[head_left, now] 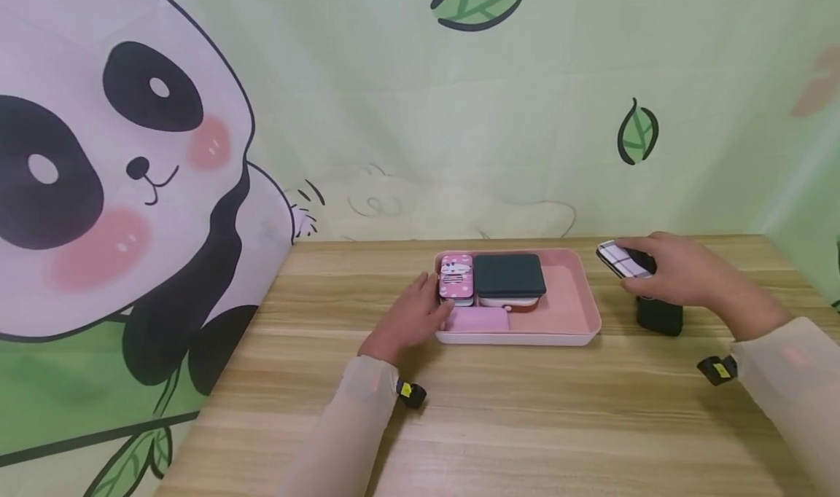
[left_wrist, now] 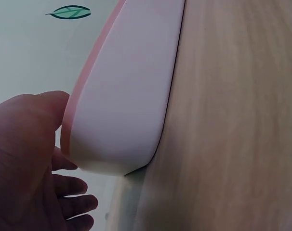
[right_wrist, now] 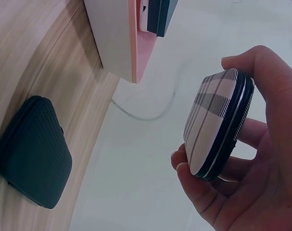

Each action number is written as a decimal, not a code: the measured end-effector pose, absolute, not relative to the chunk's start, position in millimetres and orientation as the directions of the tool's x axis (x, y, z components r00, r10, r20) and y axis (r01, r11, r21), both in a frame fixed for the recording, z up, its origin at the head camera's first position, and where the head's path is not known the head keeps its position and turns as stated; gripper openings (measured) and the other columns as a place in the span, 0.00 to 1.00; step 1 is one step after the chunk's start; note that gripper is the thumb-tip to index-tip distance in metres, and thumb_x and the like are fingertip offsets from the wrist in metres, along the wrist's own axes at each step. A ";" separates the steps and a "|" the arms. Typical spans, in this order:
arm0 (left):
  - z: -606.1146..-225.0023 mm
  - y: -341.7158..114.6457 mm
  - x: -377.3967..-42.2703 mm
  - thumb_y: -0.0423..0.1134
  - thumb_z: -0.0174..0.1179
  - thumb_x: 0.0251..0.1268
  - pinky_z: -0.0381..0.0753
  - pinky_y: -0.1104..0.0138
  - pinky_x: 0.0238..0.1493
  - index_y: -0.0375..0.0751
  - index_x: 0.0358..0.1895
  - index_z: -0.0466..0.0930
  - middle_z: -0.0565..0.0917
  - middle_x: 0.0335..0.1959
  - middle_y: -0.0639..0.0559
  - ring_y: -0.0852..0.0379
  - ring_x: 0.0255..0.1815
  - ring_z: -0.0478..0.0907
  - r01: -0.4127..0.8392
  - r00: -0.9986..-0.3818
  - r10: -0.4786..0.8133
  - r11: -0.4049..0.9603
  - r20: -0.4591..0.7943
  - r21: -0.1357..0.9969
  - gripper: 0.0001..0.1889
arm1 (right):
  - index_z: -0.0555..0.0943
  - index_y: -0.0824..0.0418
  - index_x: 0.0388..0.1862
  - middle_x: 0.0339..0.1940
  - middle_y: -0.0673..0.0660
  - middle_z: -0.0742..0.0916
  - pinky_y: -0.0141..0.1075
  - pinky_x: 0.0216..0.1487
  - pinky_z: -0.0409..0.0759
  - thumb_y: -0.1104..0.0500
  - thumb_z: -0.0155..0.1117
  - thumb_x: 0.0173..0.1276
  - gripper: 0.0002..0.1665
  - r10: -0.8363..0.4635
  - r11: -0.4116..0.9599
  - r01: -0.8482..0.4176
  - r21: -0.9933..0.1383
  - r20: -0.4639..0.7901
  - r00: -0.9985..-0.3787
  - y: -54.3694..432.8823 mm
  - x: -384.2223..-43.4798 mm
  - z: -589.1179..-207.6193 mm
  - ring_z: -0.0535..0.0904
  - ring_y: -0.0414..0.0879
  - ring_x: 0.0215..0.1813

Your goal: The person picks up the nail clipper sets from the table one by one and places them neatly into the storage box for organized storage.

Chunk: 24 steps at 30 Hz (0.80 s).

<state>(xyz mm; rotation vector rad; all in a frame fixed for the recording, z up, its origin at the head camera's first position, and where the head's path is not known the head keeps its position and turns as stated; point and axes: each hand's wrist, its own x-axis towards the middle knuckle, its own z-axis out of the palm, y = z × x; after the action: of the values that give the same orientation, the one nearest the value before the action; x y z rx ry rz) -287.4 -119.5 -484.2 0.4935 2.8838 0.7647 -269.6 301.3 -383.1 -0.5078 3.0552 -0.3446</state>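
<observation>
My right hand (head_left: 682, 271) pinches a small white-and-dark plaid zip case (right_wrist: 216, 120) between thumb and fingers, holding it in the air right of the tray. Under that hand, a black zip case (right_wrist: 37, 154) lies on the table. My left hand (head_left: 410, 315) rests at the left side of the pink tray (head_left: 571, 300), its thumb at the rim and its other fingers loosely bent outside. Inside the tray are a pink patterned tin (head_left: 456, 278), a lilac flat case (head_left: 477, 320) and a dark green case (head_left: 508, 275) on top of a whitish one (head_left: 492, 302).
The wooden table (head_left: 525, 409) runs back to a cloth backdrop (head_left: 407, 118) printed with a panda and leaves. The right part of the tray shows its bare pink floor. Each wrist carries a small black camera mount.
</observation>
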 end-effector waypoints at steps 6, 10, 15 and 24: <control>-484.6 -116.7 -289.6 0.59 0.44 0.77 0.51 0.54 0.79 0.42 0.82 0.42 0.49 0.82 0.42 0.48 0.83 0.46 0.274 -0.937 0.345 0.816 -0.049 0.509 0.40 | 0.72 0.64 0.71 0.53 0.70 0.81 0.44 0.37 0.77 0.44 0.70 0.62 0.43 -0.342 0.918 -0.337 -0.208 0.011 -0.940 303.4 -269.6 -383.6 0.77 0.54 0.42; -486.0 -116.0 -288.2 0.55 0.41 0.79 0.51 0.55 0.79 0.46 0.82 0.42 0.48 0.83 0.46 0.50 0.83 0.46 0.266 -0.938 0.341 0.815 -0.056 0.515 0.36 | 0.71 0.65 0.71 0.54 0.71 0.80 0.44 0.36 0.77 0.45 0.70 0.62 0.43 -0.341 0.919 -0.334 -0.211 0.002 -0.940 302.6 -269.5 -384.4 0.77 0.55 0.41; -487.1 -112.8 -290.3 0.46 0.37 0.79 0.50 0.57 0.79 0.47 0.82 0.42 0.48 0.83 0.48 0.52 0.83 0.46 0.262 -0.940 0.334 0.828 -0.062 0.496 0.33 | 0.71 0.64 0.72 0.53 0.71 0.80 0.43 0.35 0.77 0.44 0.70 0.63 0.43 -0.340 0.920 -0.332 -0.209 -0.004 -0.940 301.4 -269.9 -382.1 0.77 0.54 0.41; -486.8 -109.2 -287.1 0.45 0.38 0.77 0.49 0.58 0.80 0.47 0.82 0.36 0.45 0.84 0.50 0.54 0.83 0.46 0.232 -0.943 0.315 0.852 -0.106 0.469 0.36 | 0.72 0.64 0.71 0.54 0.69 0.81 0.42 0.36 0.75 0.46 0.70 0.62 0.42 -0.372 0.909 -0.367 -0.196 0.014 -0.928 296.9 -271.2 -384.8 0.77 0.54 0.41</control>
<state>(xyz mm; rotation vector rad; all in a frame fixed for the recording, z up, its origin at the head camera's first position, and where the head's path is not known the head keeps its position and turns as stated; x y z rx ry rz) -287.1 -109.2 -486.8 0.4242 2.8488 0.6884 -271.2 296.9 -384.8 -0.5898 3.0462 -0.3053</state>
